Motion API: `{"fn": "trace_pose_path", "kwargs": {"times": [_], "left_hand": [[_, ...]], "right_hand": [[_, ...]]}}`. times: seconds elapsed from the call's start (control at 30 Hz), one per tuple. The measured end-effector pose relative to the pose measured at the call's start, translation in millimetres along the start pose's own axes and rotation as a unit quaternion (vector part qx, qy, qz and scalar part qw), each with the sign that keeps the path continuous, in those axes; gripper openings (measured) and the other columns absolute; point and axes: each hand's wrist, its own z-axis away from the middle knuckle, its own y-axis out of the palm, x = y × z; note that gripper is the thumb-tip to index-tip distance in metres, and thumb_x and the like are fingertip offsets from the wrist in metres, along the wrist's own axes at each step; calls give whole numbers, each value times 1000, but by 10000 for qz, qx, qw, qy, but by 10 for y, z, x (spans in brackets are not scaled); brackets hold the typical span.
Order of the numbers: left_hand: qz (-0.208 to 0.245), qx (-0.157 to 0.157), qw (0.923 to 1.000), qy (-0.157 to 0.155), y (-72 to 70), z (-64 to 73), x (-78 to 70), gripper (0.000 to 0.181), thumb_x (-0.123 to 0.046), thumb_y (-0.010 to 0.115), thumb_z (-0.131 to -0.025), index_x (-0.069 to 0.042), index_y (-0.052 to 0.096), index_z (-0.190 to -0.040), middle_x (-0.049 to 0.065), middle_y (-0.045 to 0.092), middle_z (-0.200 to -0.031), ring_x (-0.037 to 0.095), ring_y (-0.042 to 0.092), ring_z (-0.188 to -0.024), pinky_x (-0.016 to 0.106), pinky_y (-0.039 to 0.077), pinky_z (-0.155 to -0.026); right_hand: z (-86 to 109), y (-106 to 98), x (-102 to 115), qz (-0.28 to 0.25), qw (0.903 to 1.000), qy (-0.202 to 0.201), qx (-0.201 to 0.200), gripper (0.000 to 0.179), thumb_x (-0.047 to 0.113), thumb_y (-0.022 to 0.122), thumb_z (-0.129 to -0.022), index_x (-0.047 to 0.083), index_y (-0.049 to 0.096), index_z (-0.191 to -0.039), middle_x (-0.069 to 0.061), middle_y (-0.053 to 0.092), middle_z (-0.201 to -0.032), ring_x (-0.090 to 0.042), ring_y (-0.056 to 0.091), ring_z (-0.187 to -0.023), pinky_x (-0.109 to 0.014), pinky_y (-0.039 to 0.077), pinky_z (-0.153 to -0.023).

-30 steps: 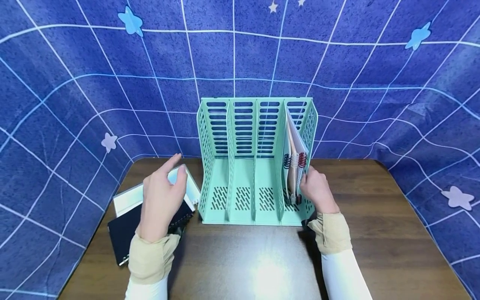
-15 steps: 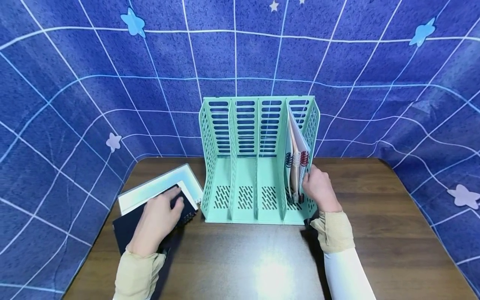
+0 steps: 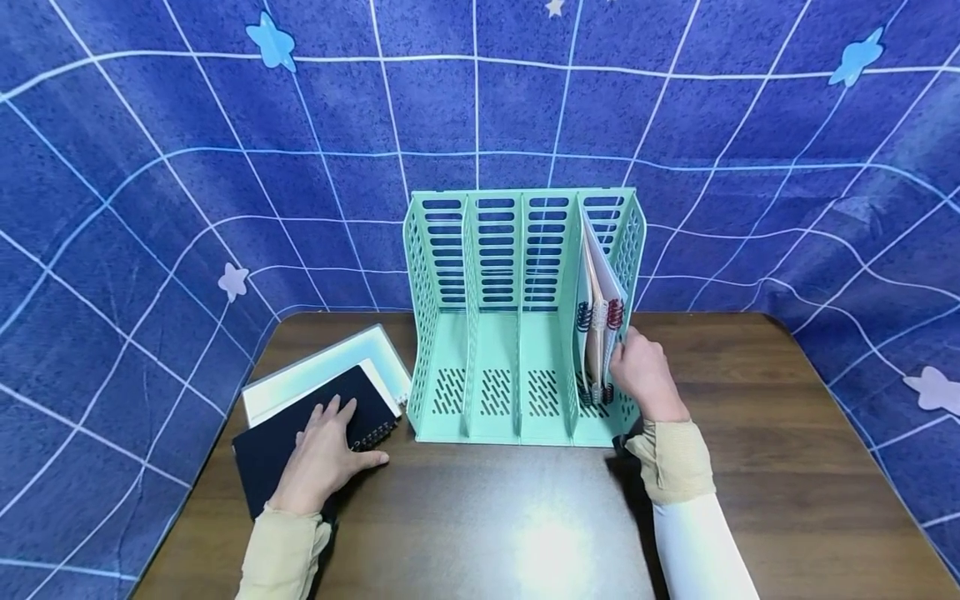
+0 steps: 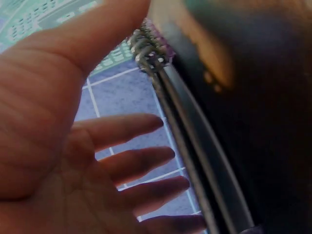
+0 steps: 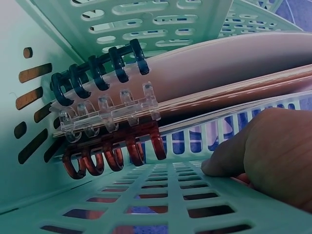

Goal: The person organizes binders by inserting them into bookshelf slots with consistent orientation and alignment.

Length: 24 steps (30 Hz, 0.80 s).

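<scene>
My left hand (image 3: 322, 457) is over the black spiral notebook (image 3: 262, 457), its fingers spread across the cover and thumb out past the coil side. In the left wrist view the straight fingertips are close to the notebooks' edges (image 4: 197, 141), beside a coil binding (image 4: 146, 53). A mint-green file rack (image 3: 495, 433) with several upright compartments stands at the middle back. My right hand (image 3: 647, 375) grips its right side wall, thumb (image 5: 224, 158) over the wall's edge. Ring-bound notebooks with dark blue (image 5: 97, 70), clear (image 5: 107, 114) and red (image 5: 114, 156) rings stand in the rightmost compartment.
Under the black notebook lie a white-paged notebook (image 3: 382, 387) and a pale blue one (image 3: 292, 390), fanned out close to the rack's left side. The brown wooden table (image 3: 450, 517) meets a blue star-patterned cloth (image 3: 337, 92) at back and sides.
My left hand has come down from above the notebooks onto the black one and spread its fingers. My right hand has stayed on the rack's side. The view has shifted slightly.
</scene>
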Motion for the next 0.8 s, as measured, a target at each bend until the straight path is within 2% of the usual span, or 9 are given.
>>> {"fn": "trace_pose_path", "kwargs": {"times": [0.17,0.3,0.57,0.7,0.8], "left_hand": [[-181,-81,9998,4,56,-2,28,106,-46,92,-73,7,44,-151,37,33,-158,61,25,-146,80,23,-109],[-152,-164,9997,-85,93,-1,35,100,-42,91,-76,6,44,-151,35,36,-157,58,28,-146,77,28,-109],[-56,-233,9996,-160,85,3,37,76,-24,83,-85,8,50,-146,34,42,-154,56,35,-144,73,36,-107],[0,-290,9993,-220,60,13,42,65,-16,79,-86,6,55,-143,32,48,-150,57,44,-136,72,43,-99],[44,-384,9990,-235,38,29,44,59,-13,77,-86,6,60,-139,31,55,-143,55,61,-118,66,53,-87]], "right_hand": [[2,-7,-16,-11,10000,1,-18,17,7,41,-100,-6,53,-96,-33,63,-87,-52,64,-77,-64,50,-69],[6,-8,-12,-11,10000,-19,-60,16,6,42,-100,-5,52,-94,-34,63,-86,-54,64,-78,-64,50,-69],[6,1,-14,2,10000,-57,-60,16,6,42,-99,-5,52,-93,-32,62,-83,-53,63,-75,-63,50,-68],[0,-5,-7,-13,10000,-74,-60,17,7,42,-99,-5,53,-94,-31,62,-81,-50,62,-72,-62,50,-67],[2,-5,-9,-15,9999,-80,-61,16,6,42,-99,-5,52,-93,-30,61,-79,-49,62,-71,-62,50,-66]]}}
